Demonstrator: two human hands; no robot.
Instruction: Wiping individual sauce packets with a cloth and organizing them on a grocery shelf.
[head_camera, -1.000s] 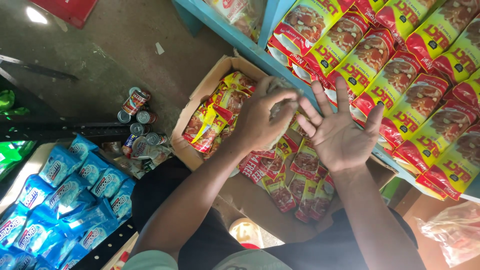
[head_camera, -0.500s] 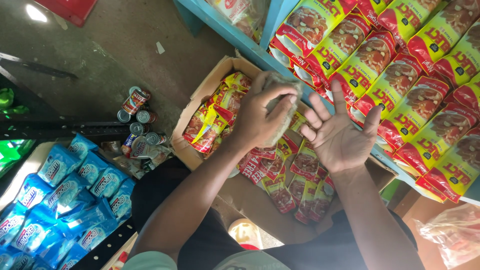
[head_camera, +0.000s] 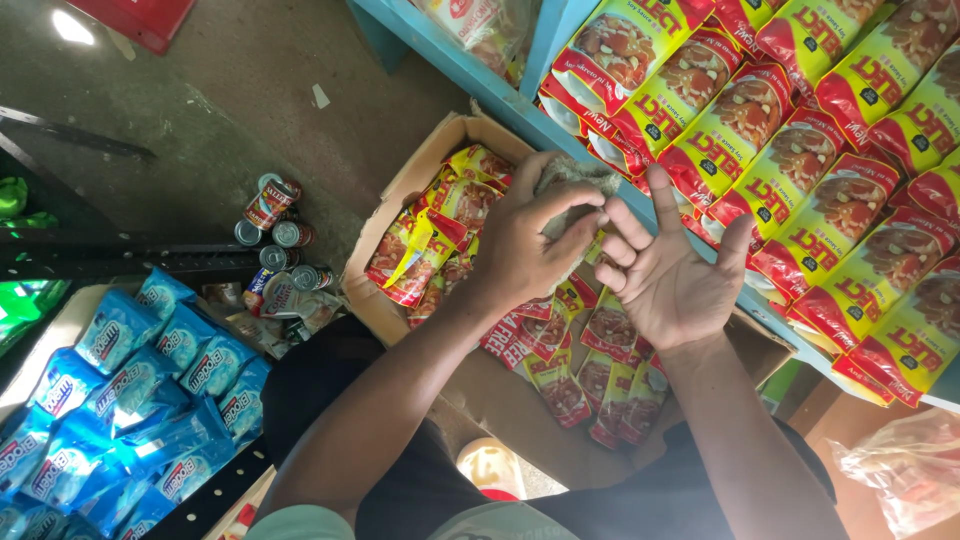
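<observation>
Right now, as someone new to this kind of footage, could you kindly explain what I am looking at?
This is one view from a camera worn on a person's head, looking down at their own bare hands. The left hand grips a greyish cloth; the right hand is open, palm up, beside it and touching the cloth with its fingertips. Below them sits a cardboard box of red and yellow packets. Similar packets line a blue shelf. On the floor lie tin cans and blue packets.

Two hands (head_camera: 600, 260), one cardboard box (head_camera: 400, 190), one grey cloth (head_camera: 575, 180), five tin cans (head_camera: 280, 235).
</observation>
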